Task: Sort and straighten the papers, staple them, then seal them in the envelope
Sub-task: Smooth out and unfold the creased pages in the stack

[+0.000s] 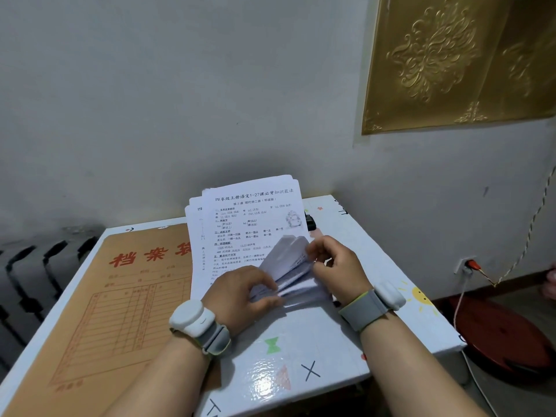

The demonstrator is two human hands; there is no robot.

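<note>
A stack of printed white papers [249, 218] stands tilted up from the white table [301, 341], its sheets slightly fanned at the top left. My left hand [240, 291] grips the lower edge of the stack. My right hand [334, 266] pinches several lower corners that are curled up and fanned [288, 260]. A large brown file envelope [120, 296] with red characters and a printed grid lies flat on the table to the left, partly under the papers. A small black object [310, 222], perhaps the stapler, peeks out behind the papers.
The white table has coloured stickers and ends close on the right and front. A grey radiator [36, 275] stands at the left. A red round object [505, 335] lies on the floor at right, near a wall socket [466, 264] with a cord.
</note>
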